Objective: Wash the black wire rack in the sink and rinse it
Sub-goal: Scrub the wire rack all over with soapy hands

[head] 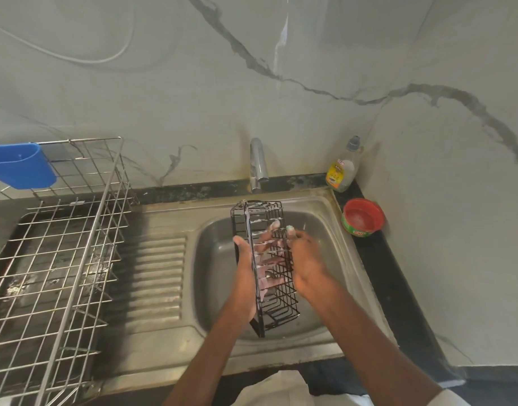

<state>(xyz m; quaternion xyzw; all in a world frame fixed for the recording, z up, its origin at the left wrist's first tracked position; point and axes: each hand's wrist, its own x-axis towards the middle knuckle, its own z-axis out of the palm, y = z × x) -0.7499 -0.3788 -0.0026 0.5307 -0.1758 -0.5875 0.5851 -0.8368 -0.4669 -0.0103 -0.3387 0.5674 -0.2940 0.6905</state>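
At the left of the frame, the steel drying basket [61, 244] carries a blue cup [20, 165]; I can't see its contents. Mid-frame, over the sink [216, 259], the left hand [247, 276] grips the soapy black wire rack [266, 268]; right hand [306, 259] curls against its side, maybe around a scrubber. Suds could let it slip. At the right, the red tub [363, 218] holds paste.

Home kitchen, steel sink [334, 206], tap [258, 162], dish-drying rack [85, 230], soap bottle [342, 168]

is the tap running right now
Off, as far as visible: no stream falls from the tap onto the soapy black wire rack.
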